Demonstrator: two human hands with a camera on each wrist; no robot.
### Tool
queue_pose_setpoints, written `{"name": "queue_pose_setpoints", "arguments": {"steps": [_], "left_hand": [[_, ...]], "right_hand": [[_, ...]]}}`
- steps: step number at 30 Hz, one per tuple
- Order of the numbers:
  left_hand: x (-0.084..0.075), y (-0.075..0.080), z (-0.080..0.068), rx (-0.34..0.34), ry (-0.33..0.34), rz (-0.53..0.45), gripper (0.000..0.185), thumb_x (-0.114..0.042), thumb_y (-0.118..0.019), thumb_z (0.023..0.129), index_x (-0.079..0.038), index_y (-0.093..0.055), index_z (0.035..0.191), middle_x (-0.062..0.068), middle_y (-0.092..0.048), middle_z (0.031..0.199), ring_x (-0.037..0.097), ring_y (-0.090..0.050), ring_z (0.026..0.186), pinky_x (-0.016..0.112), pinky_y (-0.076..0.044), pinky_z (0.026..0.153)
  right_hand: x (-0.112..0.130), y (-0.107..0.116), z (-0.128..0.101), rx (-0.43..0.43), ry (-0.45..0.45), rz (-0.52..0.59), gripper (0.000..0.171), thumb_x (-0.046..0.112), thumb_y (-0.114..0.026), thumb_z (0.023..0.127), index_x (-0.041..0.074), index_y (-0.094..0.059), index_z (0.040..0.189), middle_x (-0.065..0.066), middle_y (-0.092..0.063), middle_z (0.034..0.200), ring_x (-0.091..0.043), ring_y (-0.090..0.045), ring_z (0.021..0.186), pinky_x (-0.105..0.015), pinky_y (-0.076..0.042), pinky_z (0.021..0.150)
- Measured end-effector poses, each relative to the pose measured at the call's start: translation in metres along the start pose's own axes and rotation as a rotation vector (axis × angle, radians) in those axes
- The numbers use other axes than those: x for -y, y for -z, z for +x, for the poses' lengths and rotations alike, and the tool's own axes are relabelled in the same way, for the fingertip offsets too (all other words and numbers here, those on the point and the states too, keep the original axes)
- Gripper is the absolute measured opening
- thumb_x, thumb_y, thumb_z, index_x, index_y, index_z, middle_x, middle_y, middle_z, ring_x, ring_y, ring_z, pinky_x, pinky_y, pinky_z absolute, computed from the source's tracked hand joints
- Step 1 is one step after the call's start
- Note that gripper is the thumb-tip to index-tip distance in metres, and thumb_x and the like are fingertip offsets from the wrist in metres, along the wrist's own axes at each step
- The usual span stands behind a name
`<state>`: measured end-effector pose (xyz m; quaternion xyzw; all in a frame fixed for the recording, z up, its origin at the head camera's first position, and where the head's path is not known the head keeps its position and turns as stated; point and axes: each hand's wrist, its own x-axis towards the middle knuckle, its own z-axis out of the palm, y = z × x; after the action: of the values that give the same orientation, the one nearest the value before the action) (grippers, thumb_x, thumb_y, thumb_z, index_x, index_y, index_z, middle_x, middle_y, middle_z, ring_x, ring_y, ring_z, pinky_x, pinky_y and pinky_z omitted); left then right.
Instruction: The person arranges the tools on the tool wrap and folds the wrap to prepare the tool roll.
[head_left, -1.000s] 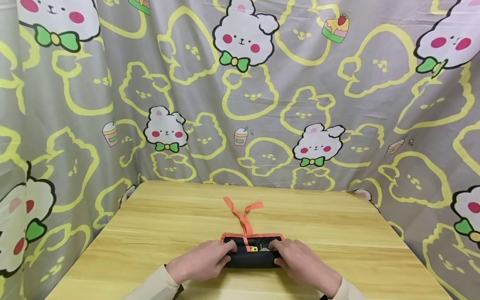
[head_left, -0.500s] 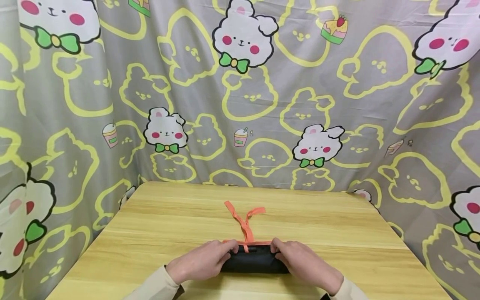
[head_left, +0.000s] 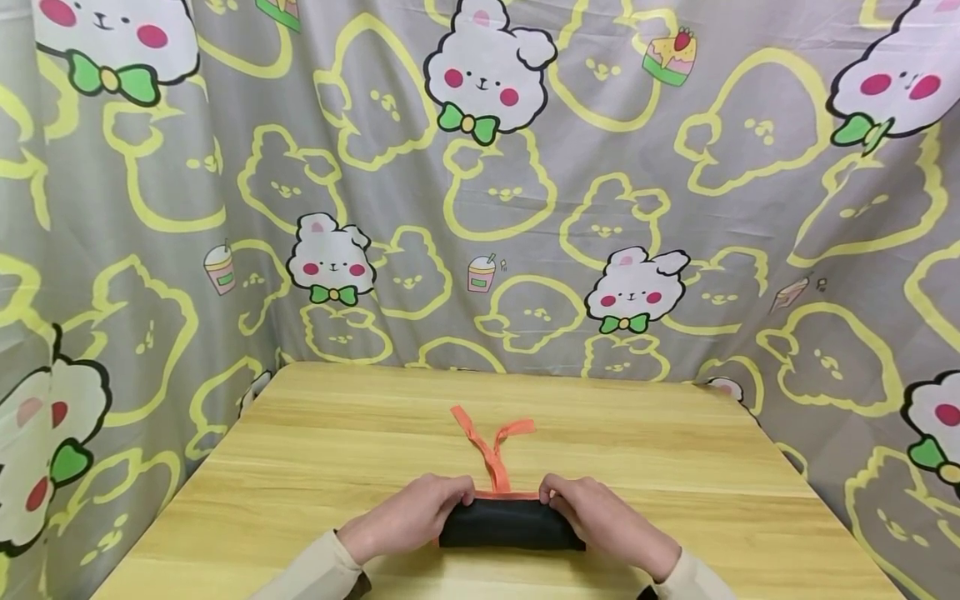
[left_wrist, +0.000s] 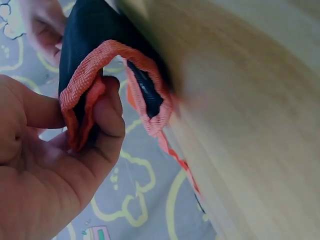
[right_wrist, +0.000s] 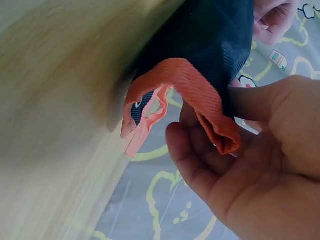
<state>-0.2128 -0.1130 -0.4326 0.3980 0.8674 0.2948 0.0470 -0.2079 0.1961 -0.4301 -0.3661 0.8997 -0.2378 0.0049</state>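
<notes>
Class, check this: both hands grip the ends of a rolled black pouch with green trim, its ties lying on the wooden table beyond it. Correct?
Not quite: the trim is orange, not green. The head view shows the left hand and right hand gripping the rolled black pouch, its orange ties lying on the wooden table beyond.

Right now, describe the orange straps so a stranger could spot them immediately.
Start at the wooden table, then the rolled black pouch near its front edge. The orange straps lie on the wood just beyond it, forking into a Y: the table's only loose, bright strips.
</notes>
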Motion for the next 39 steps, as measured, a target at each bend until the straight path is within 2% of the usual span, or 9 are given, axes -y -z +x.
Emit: {"name": "queue_pose_setpoints", "arguments": {"steps": [4,9,14,18,22,26,30,34,39], "left_hand": [[0.001,0.0,0.001,-0.043,0.025,0.013,0.024,-0.003,-0.05,0.107,-0.02,-0.067,0.103,-0.008,-0.07,0.099,-0.003,-0.059,0.08,0.022,-0.056,0.078],[0.002,0.0,0.001,-0.047,0.043,0.021,0.016,-0.011,-0.056,0.105,-0.02,-0.068,0.103,-0.012,-0.065,0.095,-0.001,-0.056,0.077,0.021,-0.053,0.072],[0.003,0.001,-0.001,-0.032,0.045,0.048,0.009,-0.022,-0.06,0.104,-0.02,-0.069,0.104,-0.013,-0.064,0.098,-0.001,-0.056,0.082,0.021,-0.052,0.074],[0.003,0.003,-0.003,-0.017,0.053,0.067,0.013,-0.032,-0.065,0.102,-0.021,-0.071,0.106,-0.012,-0.066,0.103,0.0,-0.06,0.088,0.024,-0.054,0.078],[0.002,0.004,-0.005,0.004,0.061,0.125,0.027,-0.046,-0.069,0.097,-0.022,-0.071,0.11,-0.011,-0.066,0.108,0.002,-0.061,0.095,0.027,-0.056,0.082],[0.0,0.004,-0.006,0.013,0.066,0.22,0.038,-0.052,-0.073,0.092,-0.02,-0.071,0.113,-0.009,-0.065,0.113,0.006,-0.061,0.1,0.03,-0.056,0.085],[0.0,0.003,-0.007,0.025,0.081,0.29,0.048,-0.049,-0.079,0.087,-0.019,-0.07,0.124,-0.004,-0.063,0.123,0.012,-0.06,0.107,0.032,-0.056,0.087],[0.002,0.002,-0.009,0.045,0.089,0.31,0.062,-0.048,-0.083,0.084,-0.023,-0.064,0.138,0.001,-0.058,0.134,0.017,-0.058,0.111,0.036,-0.055,0.088],[0.006,0.0,-0.01,0.051,0.054,0.359,0.067,-0.047,-0.081,0.086,-0.02,-0.06,0.143,-0.003,-0.055,0.124,0.011,-0.051,0.1,0.029,-0.05,0.082]], "right_hand": [[0.001,-0.001,0.001,-0.079,-0.002,-0.055,0.018,0.004,-0.062,0.101,0.022,-0.066,0.099,0.011,-0.07,0.094,0.002,-0.062,0.08,-0.025,-0.056,0.069],[0.002,-0.002,-0.001,-0.16,-0.007,-0.193,0.017,0.01,-0.073,0.095,0.027,-0.072,0.096,0.014,-0.068,0.1,-0.007,-0.063,0.09,-0.03,-0.057,0.073],[0.005,-0.003,0.0,-0.203,0.014,-0.259,0.015,0.011,-0.077,0.091,0.026,-0.076,0.094,0.013,-0.067,0.096,-0.008,-0.058,0.085,-0.028,-0.055,0.071],[0.006,-0.002,0.001,-0.215,0.005,-0.286,0.014,0.012,-0.078,0.09,0.025,-0.079,0.093,0.013,-0.065,0.09,-0.005,-0.053,0.08,-0.025,-0.053,0.068],[0.007,-0.001,0.0,-0.181,-0.002,-0.31,0.018,0.007,-0.076,0.091,0.024,-0.079,0.096,0.012,-0.066,0.091,-0.008,-0.054,0.081,-0.027,-0.054,0.069],[0.012,0.003,-0.002,-0.108,-0.029,-0.352,0.021,0.008,-0.072,0.093,0.022,-0.08,0.106,0.007,-0.068,0.099,-0.015,-0.055,0.085,-0.032,-0.051,0.069],[0.019,0.004,-0.005,-0.023,-0.099,-0.378,0.025,0.028,-0.069,0.098,0.022,-0.077,0.121,0.005,-0.064,0.112,-0.019,-0.053,0.096,-0.039,-0.048,0.073],[0.018,0.0,-0.007,0.023,-0.111,-0.406,0.047,0.048,-0.072,0.093,0.018,-0.071,0.13,0.002,-0.058,0.118,-0.02,-0.05,0.101,-0.042,-0.048,0.077],[0.013,-0.005,-0.007,0.073,-0.114,-0.445,0.058,0.049,-0.077,0.088,0.015,-0.067,0.134,0.0,-0.054,0.114,-0.02,-0.048,0.096,-0.038,-0.049,0.075]]}}
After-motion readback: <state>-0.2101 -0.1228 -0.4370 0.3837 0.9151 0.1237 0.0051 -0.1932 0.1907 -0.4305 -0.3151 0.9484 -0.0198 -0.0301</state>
